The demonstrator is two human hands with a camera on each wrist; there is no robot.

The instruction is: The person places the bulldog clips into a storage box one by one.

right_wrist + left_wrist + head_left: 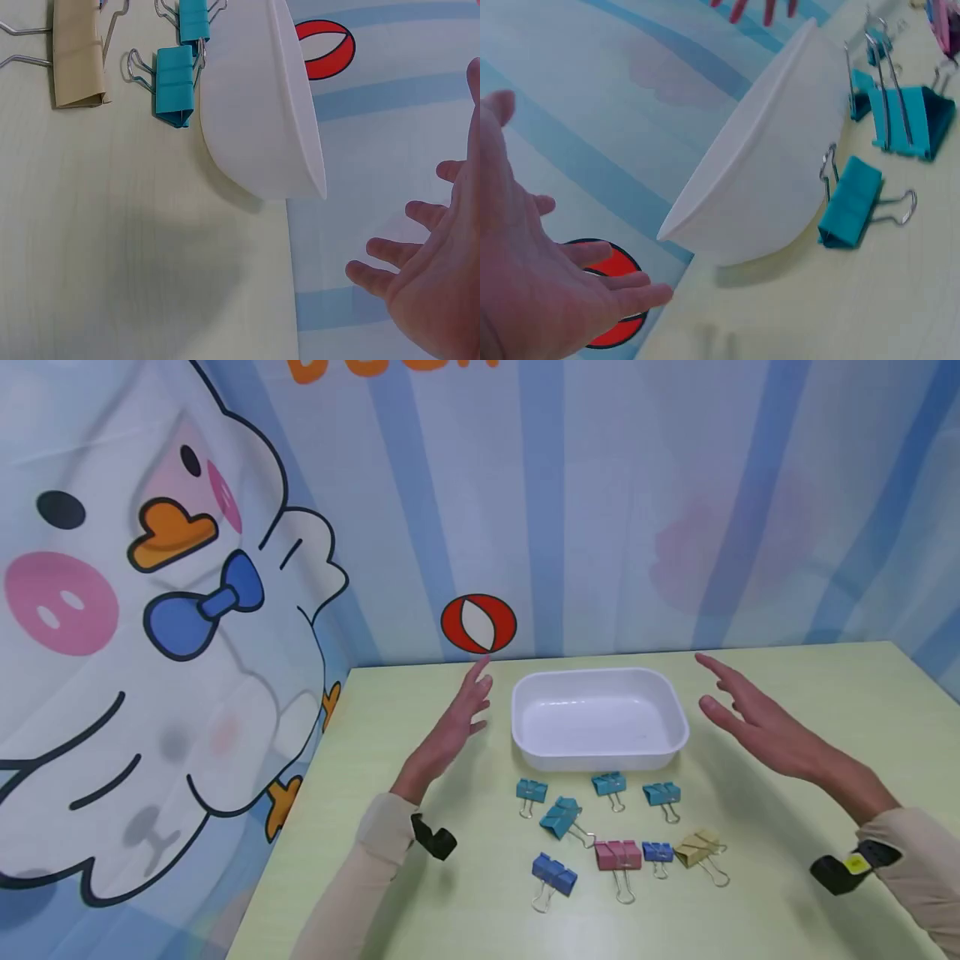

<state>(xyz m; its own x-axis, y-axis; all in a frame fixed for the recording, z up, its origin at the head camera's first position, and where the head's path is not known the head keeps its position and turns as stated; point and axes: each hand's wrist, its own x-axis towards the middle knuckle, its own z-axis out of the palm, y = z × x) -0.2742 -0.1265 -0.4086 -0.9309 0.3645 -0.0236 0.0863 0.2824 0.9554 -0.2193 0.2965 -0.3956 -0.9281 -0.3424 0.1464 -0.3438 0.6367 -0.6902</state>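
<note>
A white plastic basin (600, 762) stands on the table between my two hands. My left hand (453, 718) is raised to the left of it, fingers extended, touching nothing. On the other side my right hand (765, 727) is held up likewise, apart from the basin. In front of the basin lie several binder clips: teal ones, among them a larger teal clip (561, 817), a pink clip (618, 855), a blue clip (554, 873), a small blue clip (657, 852) and a yellow clip (697, 847). Both wrist views show empty palms beside the basin.
The pale table (780, 893) ends at a cloth backdrop (600, 527) with blue stripes behind the basin. At the left hangs more cloth with a large cartoon duck (225, 710). Each wrist carries a black camera, such as the left wrist camera (435, 839).
</note>
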